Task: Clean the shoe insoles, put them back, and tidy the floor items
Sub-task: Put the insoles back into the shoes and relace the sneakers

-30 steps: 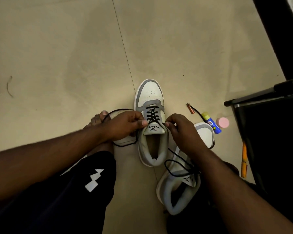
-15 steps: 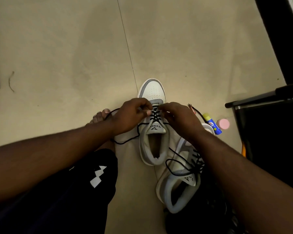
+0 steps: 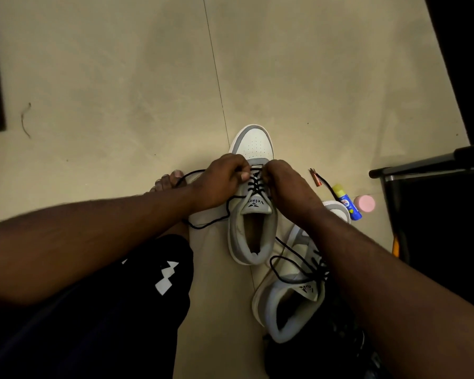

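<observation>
A white and grey sneaker (image 3: 253, 144) stands upright on the tiled floor, toe pointing away from me. Its black lace (image 3: 255, 187) crosses the tongue, and a loose end trails left across the floor. My left hand (image 3: 219, 181) and my right hand (image 3: 285, 184) meet at the lowest eyelets near the toe, each pinching the lace with curled fingers. A second matching sneaker (image 3: 290, 305) lies close to me at the right, partly under my right forearm, its lace loose.
My bare foot (image 3: 167, 181) rests left of the shoe, my dark-clad knee below it. A battery (image 3: 315, 177), a blue and yellow glue stick (image 3: 346, 201) and a pink cap (image 3: 364, 203) lie right of the shoes. Dark furniture (image 3: 435, 214) stands at the right edge.
Both hands have moved from the tongue up the lacing toward the toe, and now come together at the lowest eyelets. The shoes have stayed where they were.
</observation>
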`<action>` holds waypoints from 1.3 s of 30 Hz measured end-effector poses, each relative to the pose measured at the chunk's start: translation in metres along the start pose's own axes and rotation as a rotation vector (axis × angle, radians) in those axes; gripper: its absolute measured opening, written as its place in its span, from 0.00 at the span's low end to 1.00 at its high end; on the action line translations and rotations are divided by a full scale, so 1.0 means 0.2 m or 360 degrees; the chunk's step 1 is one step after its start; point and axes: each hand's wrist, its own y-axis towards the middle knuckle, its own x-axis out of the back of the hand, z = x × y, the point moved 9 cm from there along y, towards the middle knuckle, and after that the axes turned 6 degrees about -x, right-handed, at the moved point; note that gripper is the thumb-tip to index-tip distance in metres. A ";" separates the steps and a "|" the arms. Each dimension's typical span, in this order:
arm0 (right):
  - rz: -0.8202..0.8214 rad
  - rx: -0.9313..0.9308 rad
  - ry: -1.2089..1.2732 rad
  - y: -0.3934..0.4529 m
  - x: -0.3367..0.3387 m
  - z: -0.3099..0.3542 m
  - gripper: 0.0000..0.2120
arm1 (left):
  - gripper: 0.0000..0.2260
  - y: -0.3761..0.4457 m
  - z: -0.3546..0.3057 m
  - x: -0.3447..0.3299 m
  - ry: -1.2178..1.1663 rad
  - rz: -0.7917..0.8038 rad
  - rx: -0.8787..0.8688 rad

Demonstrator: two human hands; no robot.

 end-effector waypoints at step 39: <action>0.0034 0.0125 -0.0083 -0.10 -0.02 0.01 0.04 | 0.05 -0.10 -0.04 -0.01 -0.0014 0.0118 0.0037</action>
